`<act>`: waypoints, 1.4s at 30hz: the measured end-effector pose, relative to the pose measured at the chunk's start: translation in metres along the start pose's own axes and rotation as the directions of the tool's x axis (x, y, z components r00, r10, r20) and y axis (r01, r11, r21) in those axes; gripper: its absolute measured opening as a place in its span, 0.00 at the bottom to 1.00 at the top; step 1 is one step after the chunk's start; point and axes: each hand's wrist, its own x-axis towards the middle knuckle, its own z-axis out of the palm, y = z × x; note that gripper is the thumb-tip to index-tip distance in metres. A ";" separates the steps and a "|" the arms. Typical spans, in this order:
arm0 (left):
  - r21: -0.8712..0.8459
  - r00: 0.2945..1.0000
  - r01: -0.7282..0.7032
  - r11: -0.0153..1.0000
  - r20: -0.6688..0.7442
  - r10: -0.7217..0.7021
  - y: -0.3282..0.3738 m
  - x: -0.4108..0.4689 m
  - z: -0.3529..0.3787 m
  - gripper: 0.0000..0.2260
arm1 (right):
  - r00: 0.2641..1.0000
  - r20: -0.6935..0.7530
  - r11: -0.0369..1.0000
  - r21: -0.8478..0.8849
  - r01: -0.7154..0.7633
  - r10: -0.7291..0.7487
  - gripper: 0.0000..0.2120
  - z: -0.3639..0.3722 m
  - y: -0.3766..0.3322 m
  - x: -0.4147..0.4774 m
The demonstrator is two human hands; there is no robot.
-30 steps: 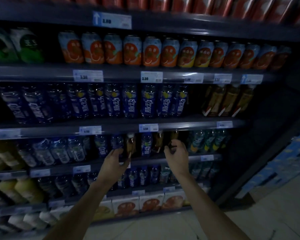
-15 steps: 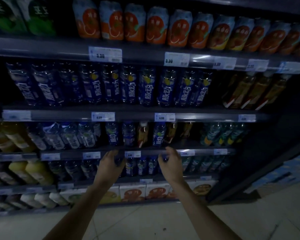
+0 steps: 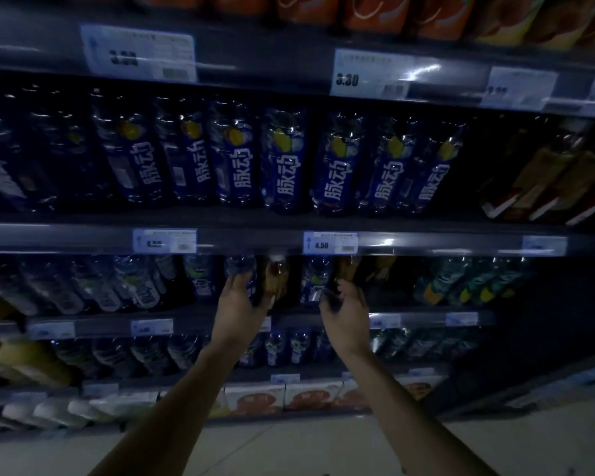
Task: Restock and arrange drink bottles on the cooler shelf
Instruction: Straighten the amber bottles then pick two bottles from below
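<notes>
The left hand [image 3: 241, 305] grips a clear blue-labelled plastic drink bottle [image 3: 246, 274] on the dark metal cooler shelf [image 3: 97, 326]. The right hand [image 3: 346, 312] is curled at its 3 o'clock; I cannot tell whether it holds anything. Between them, the slim amber bottle [image 3: 277, 274] stands so close that dragging the blue one could topple it.
</notes>
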 end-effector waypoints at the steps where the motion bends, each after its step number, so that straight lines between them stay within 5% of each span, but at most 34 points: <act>1: -0.020 1.000 0.011 1.000 -0.008 -0.011 0.001 0.007 0.005 0.24 | 1.000 -0.019 1.000 -0.010 -0.001 0.001 0.21 -0.001 0.004 0.008; 9: -0.115 0.997 0.059 0.992 -0.051 -0.065 0.008 0.045 0.039 0.17 | 0.996 -0.075 0.998 0.026 -0.054 0.056 0.11 -0.009 0.030 0.060; 23: -0.115 0.981 -0.013 0.993 -0.195 -0.010 0.005 0.045 0.067 0.17 | 0.996 -0.046 0.987 0.145 -0.065 0.072 0.21 0.000 0.043 0.088; 29: -0.236 0.985 0.041 0.971 -0.156 -0.079 0.011 0.043 0.074 0.23 | 0.994 -0.044 0.979 0.184 -0.087 0.096 0.26 0.004 0.051 0.092; 35: -0.164 0.980 0.004 0.987 -0.197 -0.037 0.014 0.038 0.080 0.29 | 0.995 -0.048 0.968 0.241 -0.071 0.085 0.29 0.012 0.057 0.092; 42: -0.241 0.982 0.003 0.970 -0.183 -0.049 0.002 0.033 0.076 0.15 | 0.978 0.021 0.945 0.257 -0.204 0.206 0.20 0.018 0.065 0.106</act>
